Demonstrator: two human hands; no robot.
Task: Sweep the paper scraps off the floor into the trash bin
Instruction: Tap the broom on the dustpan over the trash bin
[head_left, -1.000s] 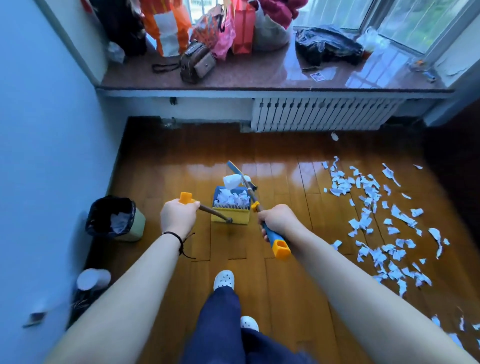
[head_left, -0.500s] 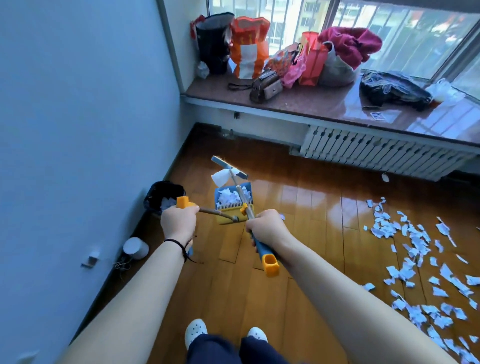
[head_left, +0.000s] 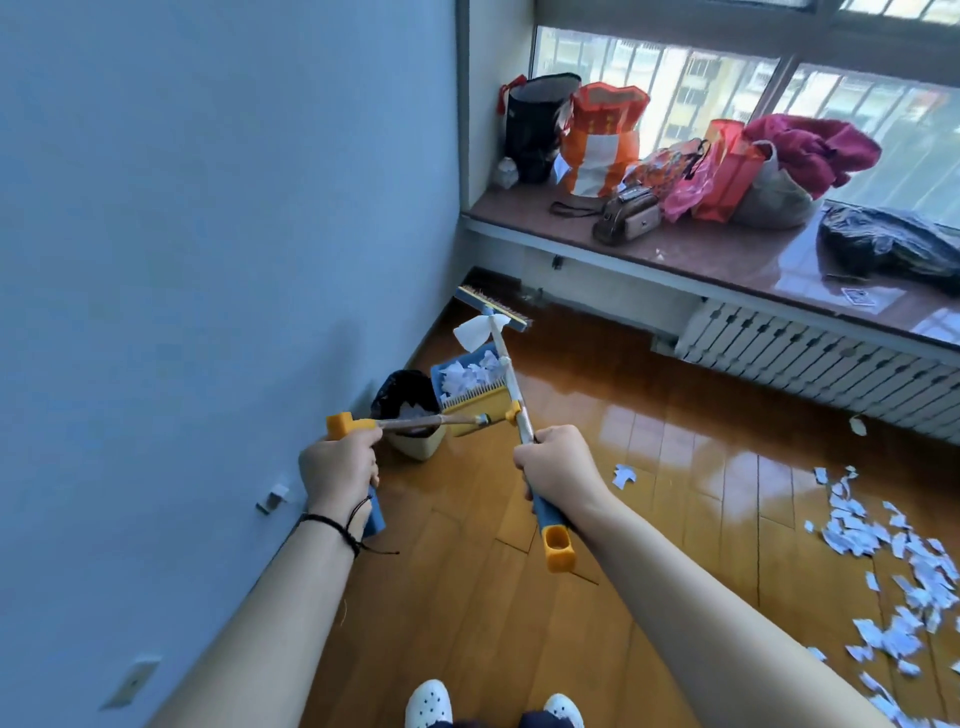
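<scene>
Head view, the only one. Two hands, two tools, one bin.

The left hand (head_left: 340, 470) has its fingers closed round the dustpan handle (head_left: 410, 423); the blue grip end pokes out below the wrist, the orange cap above the fist. One dustpan (head_left: 470, 389), blue and yellow, is held in the air just beside and above the bin (head_left: 410, 415), loaded with white scraps (head_left: 467, 373); too crumpled to count.

The right hand (head_left: 561, 467) has its fingers wrapped round the broom handle (head_left: 550, 525). One broom head (head_left: 493, 309) is raised off the floor beyond the dustpan, with a single larger white scrap (head_left: 472, 332) clinging near the shaft.

One bin with a black liner stands against the wall (head_left: 208, 260); some white shows inside. The dustpan handle crosses in front of it and hides part of the rim.

On the floor (head_left: 467, 597): one lone scrap (head_left: 623, 475) near the right hand, one more (head_left: 857, 425) by the radiator (head_left: 805, 358), and a dense scatter (head_left: 883, 571) at right, too many to count and cut off by the frame edge.

Two white shoes (head_left: 428, 704) at the bottom edge, cut off. On the sill (head_left: 727, 254), several bags (head_left: 605, 140) overlap, so no sure count.
</scene>
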